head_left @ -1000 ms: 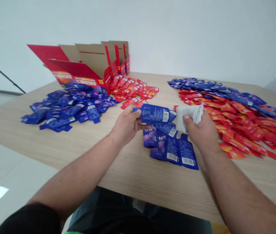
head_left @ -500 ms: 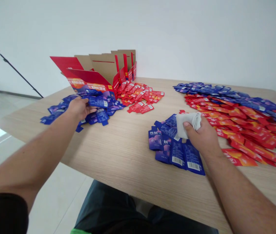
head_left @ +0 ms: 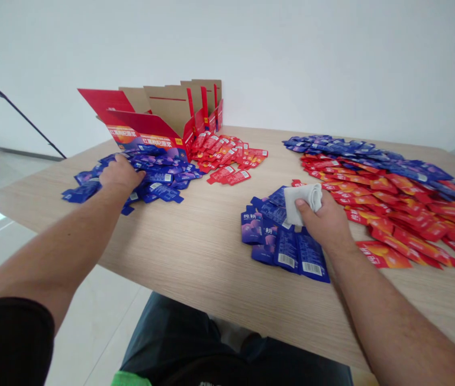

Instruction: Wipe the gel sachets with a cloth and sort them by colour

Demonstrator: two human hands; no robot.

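My left hand (head_left: 119, 175) reaches over the left pile of blue pouches (head_left: 163, 192), palm down with the thumb stretched out to the side. Its other fingers point away from me into the pile and are partly hidden; no pouch shows in its grip. My right hand (head_left: 324, 215) is closed on a folded light grey cloth (head_left: 295, 203), with the thumb pressed on its near face. The cloth is just over a smaller group of blue pouches (head_left: 286, 252), some with their barcodes facing up.
Open red cartons (head_left: 147, 126) stand in a row at the back left, with red pouches (head_left: 227, 155) beside them. Large heaps of red pouches (head_left: 404, 209) and blue pouches (head_left: 356, 147) cover the right side of the wooden table (head_left: 195, 246). A thin black pole (head_left: 22, 115) leans at far left.
My left hand has shifted slightly left and turned palm down; the blue pouch at its fingers now lies on the pile. My right hand keeps the cloth in nearly the same spot.
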